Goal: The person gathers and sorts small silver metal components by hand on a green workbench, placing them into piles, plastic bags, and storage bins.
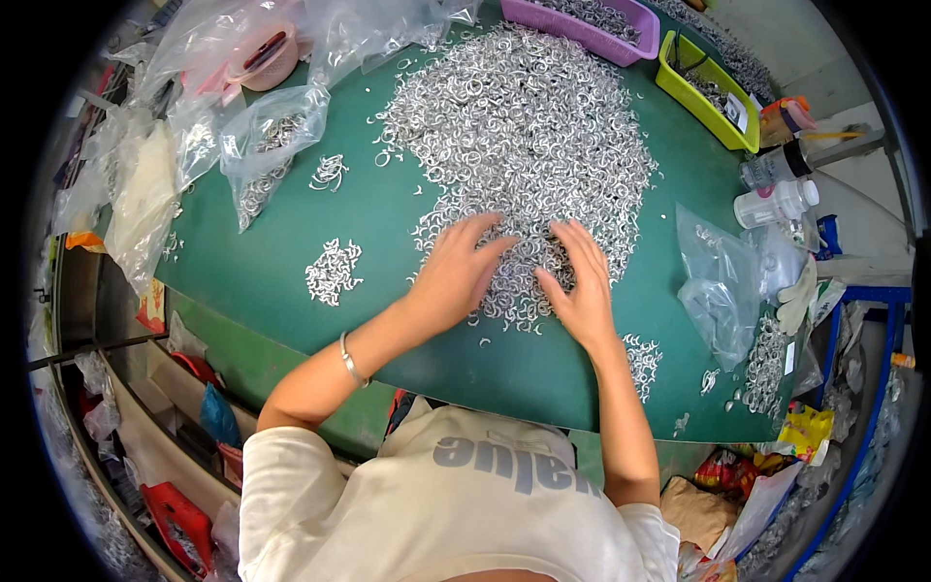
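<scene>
A broad heap of small silver, curved metal pieces (524, 126), mostly crescent- and ring-shaped, spreads over the green tabletop (436, 364). At the heap's near end, my left hand (458, 267) rests on its left side with fingers apart. Opposite it, my right hand (584, 281) lies against the right side, thumb and fingers spread. Loose pieces lie between the two hands, and neither hand grips one that I can see. A small pile of the same pieces (333, 273) sits left of my left hand. Another small pile (642, 366) is beside my right forearm.
A purple basket (582, 31) and a lime-green basket (703, 97) of metal parts stand at the back right. Plastic bags (145, 194) crowd the left, near a pink basket (267, 63). At right are a white bottle (776, 204) and a clear bag (718, 291).
</scene>
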Action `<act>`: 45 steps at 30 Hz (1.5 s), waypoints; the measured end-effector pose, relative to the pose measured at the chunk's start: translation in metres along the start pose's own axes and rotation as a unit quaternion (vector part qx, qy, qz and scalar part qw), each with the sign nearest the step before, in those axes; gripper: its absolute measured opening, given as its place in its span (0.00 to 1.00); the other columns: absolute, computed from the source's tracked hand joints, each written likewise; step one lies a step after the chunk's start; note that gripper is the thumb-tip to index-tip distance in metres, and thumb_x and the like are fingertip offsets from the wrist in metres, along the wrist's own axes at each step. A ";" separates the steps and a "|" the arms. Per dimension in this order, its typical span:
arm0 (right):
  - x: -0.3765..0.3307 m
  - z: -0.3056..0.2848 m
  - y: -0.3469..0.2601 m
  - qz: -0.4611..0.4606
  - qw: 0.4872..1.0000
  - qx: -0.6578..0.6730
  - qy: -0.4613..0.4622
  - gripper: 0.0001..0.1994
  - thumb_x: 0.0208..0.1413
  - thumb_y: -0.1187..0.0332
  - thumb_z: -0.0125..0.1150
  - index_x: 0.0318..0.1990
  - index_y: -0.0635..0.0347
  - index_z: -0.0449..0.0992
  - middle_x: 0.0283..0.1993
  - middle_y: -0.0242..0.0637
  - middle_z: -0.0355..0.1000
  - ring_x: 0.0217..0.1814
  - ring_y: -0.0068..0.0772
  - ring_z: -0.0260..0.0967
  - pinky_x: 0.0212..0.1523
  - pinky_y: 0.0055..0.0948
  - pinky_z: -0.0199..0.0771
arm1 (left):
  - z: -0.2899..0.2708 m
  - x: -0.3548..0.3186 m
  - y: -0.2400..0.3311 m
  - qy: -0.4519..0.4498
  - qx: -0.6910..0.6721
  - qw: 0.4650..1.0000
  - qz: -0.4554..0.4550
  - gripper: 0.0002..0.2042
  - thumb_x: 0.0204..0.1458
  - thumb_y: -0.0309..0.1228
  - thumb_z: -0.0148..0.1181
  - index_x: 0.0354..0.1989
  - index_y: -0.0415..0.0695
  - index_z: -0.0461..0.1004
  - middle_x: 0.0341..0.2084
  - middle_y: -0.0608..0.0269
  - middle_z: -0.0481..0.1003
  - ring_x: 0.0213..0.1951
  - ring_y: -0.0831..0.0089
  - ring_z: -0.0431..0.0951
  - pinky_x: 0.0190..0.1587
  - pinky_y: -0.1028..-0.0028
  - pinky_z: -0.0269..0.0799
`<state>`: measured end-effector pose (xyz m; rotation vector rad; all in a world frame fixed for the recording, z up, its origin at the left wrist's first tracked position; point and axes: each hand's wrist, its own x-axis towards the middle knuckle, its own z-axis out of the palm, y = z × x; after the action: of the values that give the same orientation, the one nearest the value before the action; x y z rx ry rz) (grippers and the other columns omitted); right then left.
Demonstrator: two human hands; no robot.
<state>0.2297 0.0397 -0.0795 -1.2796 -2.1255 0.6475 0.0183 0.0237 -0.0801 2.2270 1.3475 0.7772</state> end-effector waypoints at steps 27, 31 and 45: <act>-0.013 -0.004 0.000 0.043 0.995 -0.021 0.085 0.20 0.47 0.72 0.64 0.50 0.61 0.72 0.52 0.41 0.70 0.56 0.44 0.64 0.57 0.42 0.59 | 0.016 -0.046 0.010 -0.109 0.099 0.989 0.020 0.31 0.48 0.39 0.63 0.60 0.45 0.62 0.63 0.52 0.56 0.65 0.43 0.49 0.62 0.40 0.46; 0.022 0.004 0.019 0.011 0.988 -0.123 0.092 0.15 0.47 0.76 0.62 0.45 0.63 0.74 0.44 0.42 0.72 0.46 0.45 0.66 0.49 0.39 0.63 | 0.024 -0.022 0.004 -0.080 0.137 0.987 0.025 0.27 0.48 0.36 0.62 0.58 0.47 0.65 0.62 0.54 0.57 0.65 0.46 0.52 0.61 0.41 0.48; -0.035 -0.029 -0.005 0.195 0.976 0.064 0.068 0.08 0.49 0.78 0.61 0.38 0.66 0.76 0.31 0.43 0.73 0.24 0.36 0.68 0.27 0.32 0.68 | 0.027 -0.021 0.019 -0.079 -0.001 0.992 0.102 0.24 0.41 0.17 0.53 0.52 0.41 0.70 0.55 0.52 0.66 0.57 0.52 0.65 0.59 0.56 0.62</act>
<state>0.2598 0.0093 -0.0627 -1.6336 -1.7058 0.8162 0.0411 -0.0056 -0.0940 2.3961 1.0562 0.6522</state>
